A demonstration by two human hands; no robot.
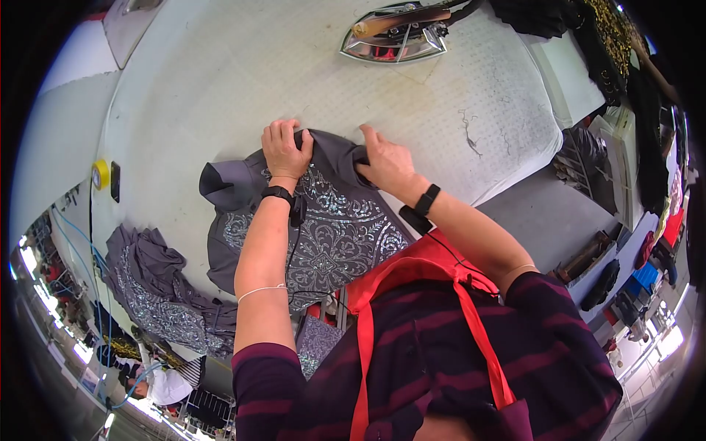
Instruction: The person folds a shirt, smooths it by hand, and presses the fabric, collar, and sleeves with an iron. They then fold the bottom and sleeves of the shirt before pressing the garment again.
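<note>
A dark grey garment (342, 231) with a silver sequin pattern lies before me on a pale, cloth-covered ironing table (209, 93). My left hand (285, 150) pinches its plain far edge, fingers bent and thumb against the cloth. On the right, my right hand (388, 164) grips a folded part of the same edge, its index finger pointing away from me. The fingertips under that fold are hidden. To the left of my left hand, a plain grey sleeve-like end (226, 184) of the garment opens outward. The garment's near end drops over the table's front edge.
An iron (394, 36) with a clear soleplate rim rests at the far side. A second sequinned grey garment (160, 292) is bunched at left, near yellow tape (100, 174) and a black phone-like object (115, 182). Loose threads (469, 132) lie right. Blue hoses (91, 259) hang left.
</note>
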